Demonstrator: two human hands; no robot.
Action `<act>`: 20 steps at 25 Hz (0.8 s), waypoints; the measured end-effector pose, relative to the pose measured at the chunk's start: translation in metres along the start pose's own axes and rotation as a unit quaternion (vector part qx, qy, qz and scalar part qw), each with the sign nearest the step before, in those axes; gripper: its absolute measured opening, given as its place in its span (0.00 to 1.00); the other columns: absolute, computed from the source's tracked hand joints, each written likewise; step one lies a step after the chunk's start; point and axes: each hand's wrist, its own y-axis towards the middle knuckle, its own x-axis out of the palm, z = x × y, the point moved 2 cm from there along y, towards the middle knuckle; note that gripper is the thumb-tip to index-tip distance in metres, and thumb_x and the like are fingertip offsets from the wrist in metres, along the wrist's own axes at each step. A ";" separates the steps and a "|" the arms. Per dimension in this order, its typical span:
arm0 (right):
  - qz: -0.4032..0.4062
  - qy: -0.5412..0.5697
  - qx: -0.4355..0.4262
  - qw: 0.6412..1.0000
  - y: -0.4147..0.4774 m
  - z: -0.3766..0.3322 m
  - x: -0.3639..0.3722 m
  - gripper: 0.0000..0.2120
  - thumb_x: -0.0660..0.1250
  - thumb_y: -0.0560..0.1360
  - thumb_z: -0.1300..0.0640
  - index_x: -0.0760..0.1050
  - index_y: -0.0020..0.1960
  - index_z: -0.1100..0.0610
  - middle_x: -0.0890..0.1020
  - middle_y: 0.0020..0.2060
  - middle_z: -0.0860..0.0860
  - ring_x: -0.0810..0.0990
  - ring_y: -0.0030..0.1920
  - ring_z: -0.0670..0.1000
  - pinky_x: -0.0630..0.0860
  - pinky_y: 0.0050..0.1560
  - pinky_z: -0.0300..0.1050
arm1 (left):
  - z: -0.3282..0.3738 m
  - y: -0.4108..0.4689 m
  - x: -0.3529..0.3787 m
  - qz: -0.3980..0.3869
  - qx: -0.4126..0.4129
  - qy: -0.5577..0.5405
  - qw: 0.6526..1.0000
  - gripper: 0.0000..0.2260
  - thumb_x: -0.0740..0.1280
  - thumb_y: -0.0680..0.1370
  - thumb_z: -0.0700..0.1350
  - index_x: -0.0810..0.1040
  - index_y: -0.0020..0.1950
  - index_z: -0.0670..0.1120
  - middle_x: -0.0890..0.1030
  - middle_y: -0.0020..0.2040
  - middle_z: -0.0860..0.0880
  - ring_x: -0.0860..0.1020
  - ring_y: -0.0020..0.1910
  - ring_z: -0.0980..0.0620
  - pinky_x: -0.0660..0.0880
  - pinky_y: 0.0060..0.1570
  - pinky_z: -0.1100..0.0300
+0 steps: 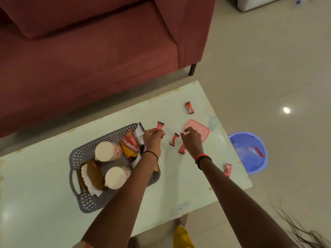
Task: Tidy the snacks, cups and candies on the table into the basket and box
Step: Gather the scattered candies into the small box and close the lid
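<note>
A grey basket (77, 154) on the pale green table holds two white cups (107, 151), snack packets (129, 145) and a brown bowl with paper. My left hand (152, 140) pinches a red candy (160, 126) just right of the basket. My right hand (191, 140) hovers with curled fingers over the near edge of a pink box lid (200, 129); whether it holds anything is hidden. Loose red candies lie between my hands (174, 139), under my right wrist (181, 149), at the far side (189, 107) and near the right edge (228, 170).
A maroon sofa (89, 51) stands beyond the table. A blue bucket (250, 153) with a wrapper inside sits on the floor off the table's right edge. The table top (179, 185) ends close in front of me.
</note>
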 end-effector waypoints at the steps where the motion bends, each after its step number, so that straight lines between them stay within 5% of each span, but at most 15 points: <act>1: 0.006 0.005 0.011 1.000 0.003 0.005 -0.006 0.14 0.62 0.77 0.59 0.73 0.61 0.62 0.79 0.57 0.61 0.80 0.53 0.61 0.76 0.53 0.49 | 0.000 0.002 0.007 0.004 0.027 0.044 0.999 0.09 0.67 0.68 0.29 0.76 0.46 0.36 0.78 0.32 0.43 0.75 0.31 0.51 0.74 0.40 0.59; 4: 0.019 -0.005 0.018 1.000 0.007 0.020 -0.021 0.13 0.60 0.77 0.61 0.75 0.59 0.63 0.80 0.57 0.60 0.80 0.53 0.59 0.76 0.51 0.46 | -0.003 0.006 0.020 -0.019 0.120 0.194 0.973 0.09 0.67 0.69 0.31 0.73 0.46 0.40 0.80 0.43 0.41 0.77 0.37 0.49 0.70 0.34 0.65; 9: 0.031 -0.020 0.012 0.999 0.009 0.038 -0.031 0.11 0.59 0.78 0.63 0.77 0.55 0.65 0.82 0.53 0.60 0.80 0.52 0.58 0.69 0.46 0.38 | -0.023 0.023 0.028 -0.099 0.179 0.393 0.896 0.13 0.68 0.69 0.31 0.75 0.53 0.37 0.76 0.55 0.38 0.75 0.53 0.42 0.70 0.49 0.60; 15: -0.034 -0.017 0.063 0.997 0.006 0.051 -0.011 0.11 0.59 0.76 0.67 0.75 0.56 0.64 0.81 0.53 0.63 0.77 0.44 0.57 0.72 0.41 0.43 | -0.023 0.015 0.017 -0.072 0.237 0.363 0.898 0.12 0.64 0.73 0.31 0.74 0.56 0.38 0.73 0.57 0.38 0.73 0.57 0.43 0.64 0.47 0.70; 20: -0.038 -0.034 0.081 0.995 -0.001 0.046 0.023 0.16 0.64 0.75 0.57 0.68 0.60 0.63 0.79 0.54 0.61 0.78 0.54 0.62 0.73 0.47 0.50 | -0.027 0.002 0.007 -0.017 0.266 0.316 0.911 0.10 0.62 0.77 0.35 0.75 0.57 0.41 0.74 0.58 0.41 0.73 0.58 0.47 0.67 0.49 0.67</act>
